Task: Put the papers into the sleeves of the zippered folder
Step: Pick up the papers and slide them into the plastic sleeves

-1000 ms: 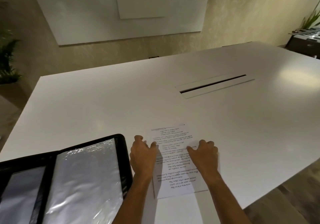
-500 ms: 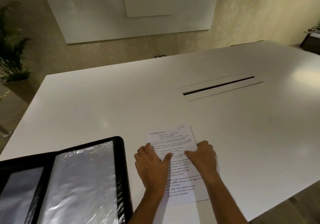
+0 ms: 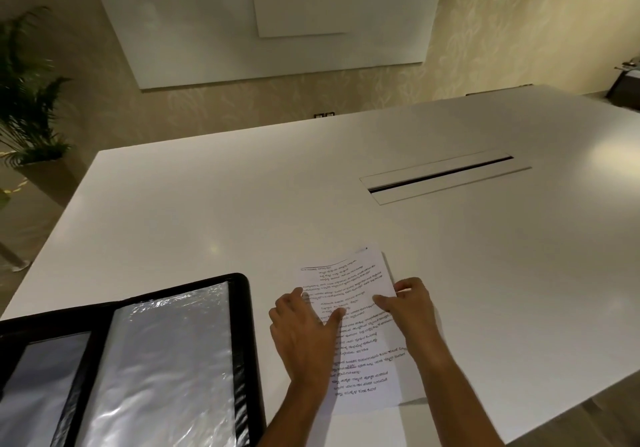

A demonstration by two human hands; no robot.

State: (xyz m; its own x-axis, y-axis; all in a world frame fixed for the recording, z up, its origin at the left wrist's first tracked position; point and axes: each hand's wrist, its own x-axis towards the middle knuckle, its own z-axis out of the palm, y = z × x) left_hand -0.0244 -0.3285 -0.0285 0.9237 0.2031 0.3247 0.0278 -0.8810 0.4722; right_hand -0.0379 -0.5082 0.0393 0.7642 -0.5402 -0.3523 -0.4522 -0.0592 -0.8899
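A printed sheet of paper point(image 3: 349, 284) lies on the white table point(image 3: 207, 221) in front of me, with the edge of another sheet showing under its right side. My left hand point(image 3: 304, 336) rests flat on the sheet's left part, fingers spread and thumb on the text. My right hand point(image 3: 410, 311) pinches the sheet's right edge, thumb on top, and that edge is slightly raised. The black zippered folder point(image 3: 242, 308) lies open at the lower left, a shiny clear sleeve point(image 3: 166, 360) facing up. The folder is apart from both hands.
A long cable slot point(image 3: 443, 176) is set into the table beyond the papers. The table's near edge runs along the lower right. A potted plant point(image 3: 27, 100) stands on the floor at the left. A whiteboard point(image 3: 277, 14) hangs on the far wall.
My left hand slid from the paper's left edge onto the sheet. My right hand shifted to the right edge and pinched it. The sheet turned slightly and its right side lifted.
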